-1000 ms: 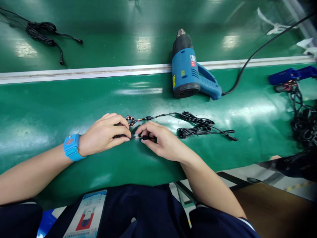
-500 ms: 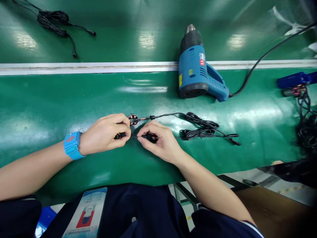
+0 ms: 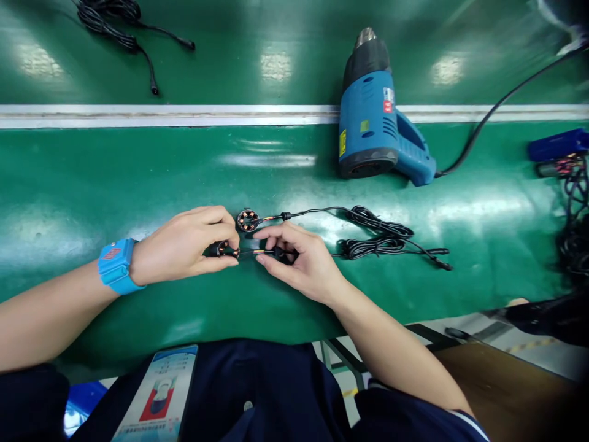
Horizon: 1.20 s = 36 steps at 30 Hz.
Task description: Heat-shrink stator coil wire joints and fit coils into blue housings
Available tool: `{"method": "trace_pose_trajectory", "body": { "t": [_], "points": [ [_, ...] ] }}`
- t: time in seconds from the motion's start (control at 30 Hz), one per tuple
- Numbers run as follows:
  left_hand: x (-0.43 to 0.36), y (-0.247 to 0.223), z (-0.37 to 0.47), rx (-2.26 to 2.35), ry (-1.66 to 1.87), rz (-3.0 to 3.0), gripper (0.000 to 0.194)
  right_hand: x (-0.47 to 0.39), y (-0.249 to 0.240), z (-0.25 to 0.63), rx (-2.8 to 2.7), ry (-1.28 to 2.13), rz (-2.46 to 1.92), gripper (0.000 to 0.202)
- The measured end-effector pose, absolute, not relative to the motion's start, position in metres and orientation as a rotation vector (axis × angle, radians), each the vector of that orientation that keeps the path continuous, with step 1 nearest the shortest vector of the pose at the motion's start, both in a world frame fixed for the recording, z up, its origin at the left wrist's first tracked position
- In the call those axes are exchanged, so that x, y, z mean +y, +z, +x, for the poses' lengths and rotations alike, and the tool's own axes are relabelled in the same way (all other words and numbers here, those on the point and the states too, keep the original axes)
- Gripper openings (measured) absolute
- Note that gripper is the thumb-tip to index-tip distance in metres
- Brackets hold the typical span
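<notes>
The left hand (image 3: 184, 245), in the middle of the frame, is closed around a small round coil part (image 3: 223, 249); thumb and fingertips pinch it, and copper windings show between them. The right hand (image 3: 301, 261) is just beside it and pinches the thin wires (image 3: 252, 252) that come out of this part. Something dark sits under the right fingers, maybe a sleeve or a plug, but I cannot tell which because the fingers cover it. Both hands rest low over the green table (image 3: 138, 184).

Just above the fingertips lies a second coil part (image 3: 248, 220), flat on the table and not held. Its black cable (image 3: 317, 212) runs right to a tied bundle (image 3: 377, 239) with a small plug at the end.

Judging from this, the second coil part looks already joined to its cable and laid aside, while the one in the hands is in work at the wire joint. The blue heat gun (image 3: 372, 123) lies untouched in the upper right part of the frame, its cord going off to the right edge. Another cable bundle (image 3: 115, 18) lies in the upper left, beyond the white strip (image 3: 161, 113). A blue wristband (image 3: 115, 267) is on the left wrist.
</notes>
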<state>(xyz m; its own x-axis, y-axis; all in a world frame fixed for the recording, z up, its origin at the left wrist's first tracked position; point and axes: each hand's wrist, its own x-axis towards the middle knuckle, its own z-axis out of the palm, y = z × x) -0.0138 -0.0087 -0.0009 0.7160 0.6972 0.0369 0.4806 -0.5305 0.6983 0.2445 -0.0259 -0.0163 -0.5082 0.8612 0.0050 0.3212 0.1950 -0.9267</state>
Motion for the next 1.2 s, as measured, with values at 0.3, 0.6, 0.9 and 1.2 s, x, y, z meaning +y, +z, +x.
{"method": "trace_pose_trajectory", "body": {
  "t": [0.3,0.6,0.9,1.2],
  "points": [
    [-0.005,0.009,-0.020,0.827,0.247,2.271,0.012,-0.024,-0.012,0.253,-2.131,1.225,-1.065,0.023],
    [-0.008,0.010,-0.019,0.935,0.223,2.242,0.025,-0.023,-0.013,0.255,-2.108,1.268,-1.071,0.037],
    [0.004,-0.004,-0.014,0.990,0.400,2.469,0.028,-0.011,-0.004,0.267,-2.094,0.775,-1.141,0.022],
    [0.003,-0.006,-0.014,0.990,0.287,2.815,0.024,-0.008,-0.024,0.263,-2.226,0.656,-1.092,0.014]
  ]
}}
